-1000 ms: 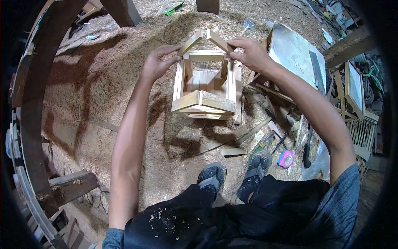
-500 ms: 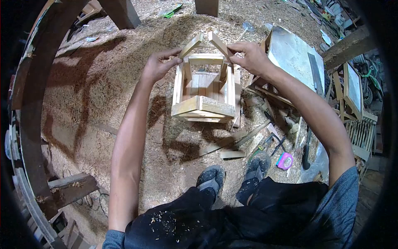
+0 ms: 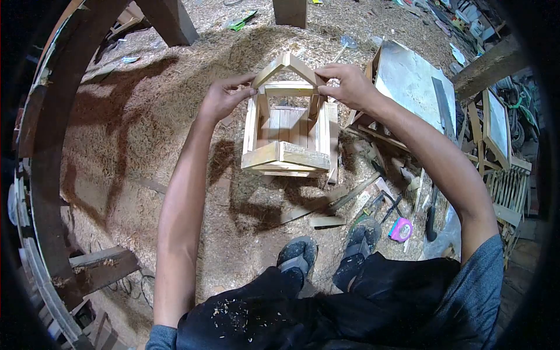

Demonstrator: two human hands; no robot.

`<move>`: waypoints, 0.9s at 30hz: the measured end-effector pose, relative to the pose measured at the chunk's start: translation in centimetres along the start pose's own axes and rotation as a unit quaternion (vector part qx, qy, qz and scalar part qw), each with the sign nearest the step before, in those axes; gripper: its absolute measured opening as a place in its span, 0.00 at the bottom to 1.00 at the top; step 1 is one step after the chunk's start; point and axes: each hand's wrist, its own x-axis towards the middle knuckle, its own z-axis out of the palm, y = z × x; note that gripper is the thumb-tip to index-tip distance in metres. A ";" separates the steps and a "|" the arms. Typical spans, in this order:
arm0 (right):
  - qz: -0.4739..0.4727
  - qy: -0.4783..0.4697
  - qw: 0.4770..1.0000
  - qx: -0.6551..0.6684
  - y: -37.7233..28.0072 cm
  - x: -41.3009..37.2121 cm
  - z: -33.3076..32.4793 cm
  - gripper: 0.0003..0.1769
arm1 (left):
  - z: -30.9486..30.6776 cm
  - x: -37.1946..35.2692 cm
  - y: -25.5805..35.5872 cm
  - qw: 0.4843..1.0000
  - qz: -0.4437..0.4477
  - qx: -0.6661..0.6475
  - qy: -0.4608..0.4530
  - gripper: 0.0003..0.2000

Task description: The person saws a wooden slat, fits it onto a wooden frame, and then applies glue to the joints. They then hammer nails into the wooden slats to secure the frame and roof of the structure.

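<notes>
A small wooden box frame (image 3: 287, 153) with a slatted bottom stands on the shavings, a shallow peak of two strips along its near side. At its far side, two angled wooden strips meet in a taller peak. My left hand (image 3: 226, 98) pinches the lower end of the left strip (image 3: 270, 69) at the frame's far left corner. The lower end of the right strip (image 3: 301, 69) is between the thumb and fingers of my right hand (image 3: 349, 85), at the far right corner.
Right of the frame lies a box with a pale panel (image 3: 411, 84). A pink tape measure (image 3: 401, 230), a black-handled saw (image 3: 431, 221) and wood offcuts (image 3: 328, 221) lie near my feet. Thick dark posts (image 3: 290, 13) stand ahead and at left.
The upper ends of the two angled strips, apart before, now touch at the peak. Both hands have stayed at the far corners, with only a slight shift.
</notes>
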 end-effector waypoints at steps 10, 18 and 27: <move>0.004 -0.011 1.000 -0.006 -0.1 0.1 -0.2 0.21 | 0.3 -0.1 -0.5 0.999 0.036 -0.010 0.009 0.24; 0.004 -0.007 1.000 -0.008 0.0 -0.1 -0.1 0.21 | 0.3 -0.1 -0.4 1.000 0.013 -0.008 -0.001 0.23; -0.004 -0.007 1.000 -0.018 0.3 -0.1 0.1 0.23 | 0.1 -0.1 -0.2 1.000 -0.001 0.008 0.001 0.25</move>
